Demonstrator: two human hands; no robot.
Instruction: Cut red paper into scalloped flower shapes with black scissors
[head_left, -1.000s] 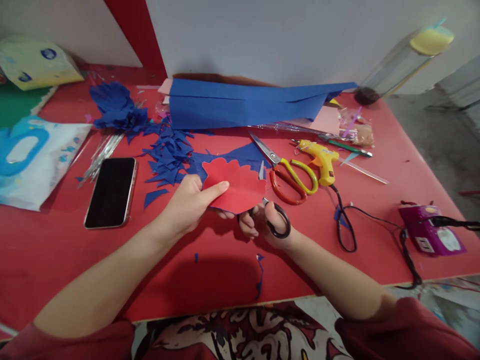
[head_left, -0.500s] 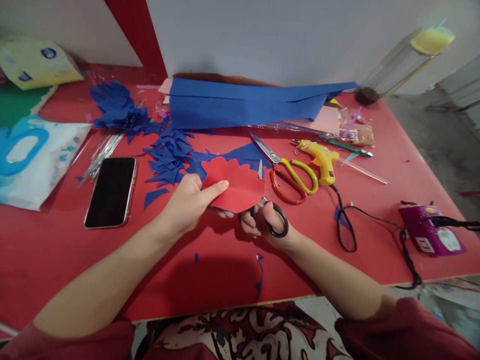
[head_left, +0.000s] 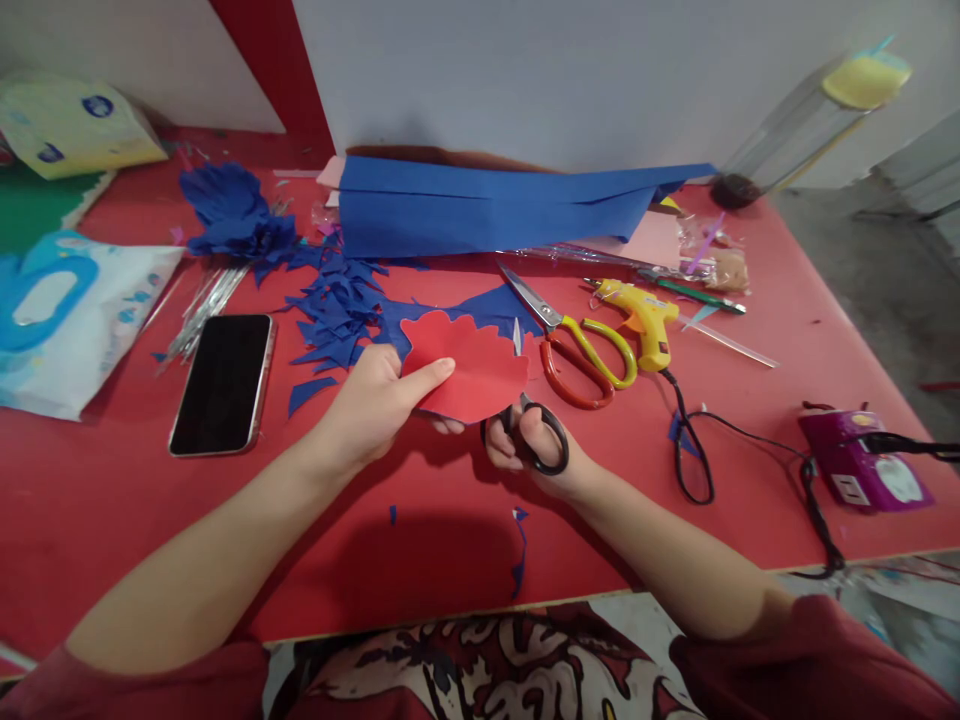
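A red sheet with a wavy far edge, paper by its look (head_left: 472, 372), is pinched in my left hand (head_left: 382, 400), thumb on top and fingers beneath. My right hand (head_left: 529, 440) is closed round small scissors with black handles (head_left: 555, 445). One blade tip shows above the sheet's right edge; the sheet hides part of the blades. Under and beyond the sheet lies a blue paper piece (head_left: 487, 303). Just to the right rest larger scissors with red and yellow handles (head_left: 581, 355), partly open on the table.
A yellow glue gun (head_left: 641, 315) trails a black cord toward a purple power socket (head_left: 862, 460). To the left lie a phone (head_left: 223, 385), wipes pack (head_left: 82, 310), blue scraps (head_left: 337, 305) and wires (head_left: 206, 310). Folded blue paper (head_left: 487, 205) spans the back; a clear bottle (head_left: 795, 130) stands behind right.
The red sheet and both hands have shifted very slightly left. The small scissors have moved left a little too, with one blade still showing past the sheet's edge.
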